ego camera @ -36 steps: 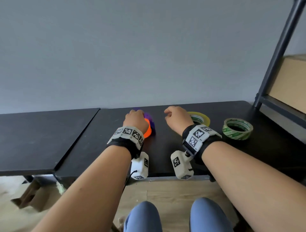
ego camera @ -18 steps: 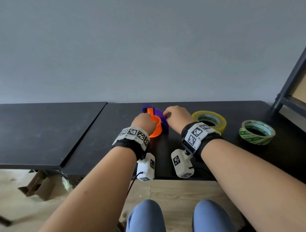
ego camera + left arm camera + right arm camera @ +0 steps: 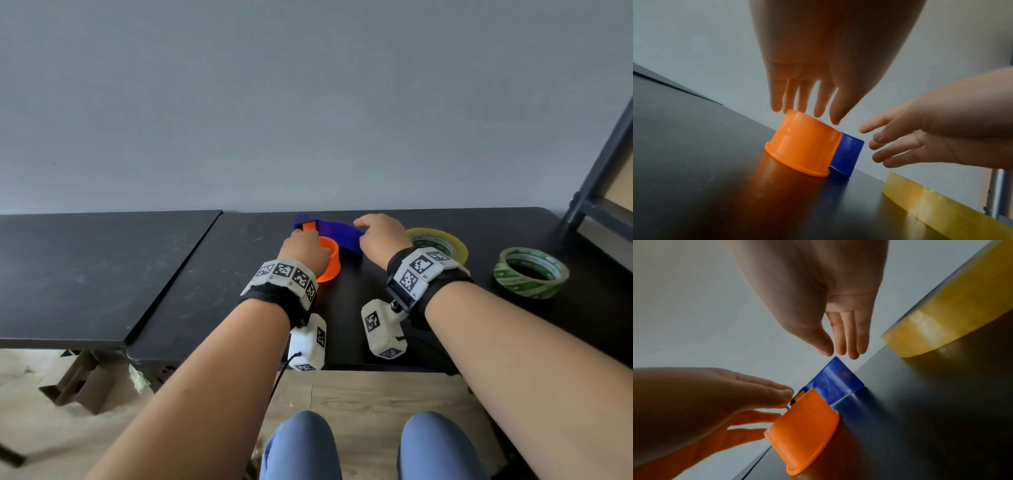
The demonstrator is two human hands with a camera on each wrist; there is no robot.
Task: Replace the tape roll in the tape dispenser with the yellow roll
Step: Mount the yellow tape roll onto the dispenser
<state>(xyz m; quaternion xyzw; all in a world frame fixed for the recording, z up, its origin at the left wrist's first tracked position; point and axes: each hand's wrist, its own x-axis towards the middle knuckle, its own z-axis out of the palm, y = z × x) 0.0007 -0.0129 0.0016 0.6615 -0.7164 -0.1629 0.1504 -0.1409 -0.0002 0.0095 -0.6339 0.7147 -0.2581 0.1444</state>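
Observation:
The tape dispenser lies on the black table [image 3: 376, 342]: a blue body [image 3: 337, 233] [image 3: 849, 154] [image 3: 835, 382] with an orange hub [image 3: 330, 262] [image 3: 803, 146] [image 3: 805, 426] at its near end. My left hand [image 3: 305, 250] [image 3: 805, 112] is above the hub with straight fingers, the tips at its top rim. My right hand [image 3: 380, 236] [image 3: 838, 352] reaches over the blue body, fingers loosely extended just above its edge, gripping nothing. The yellow roll [image 3: 442, 243] [image 3: 941, 209] [image 3: 953, 309] lies flat just right of my right hand.
A green tape roll [image 3: 531, 272] lies flat further right. A dark metal rack post [image 3: 596, 178] rises at the table's right end. A second black tabletop [image 3: 85, 274] adjoins on the left. The wall runs right behind the dispenser.
My right hand has moved left from beside the yellow roll to over the blue body. The left hand has stayed at the orange hub, and more of the dispenser shows.

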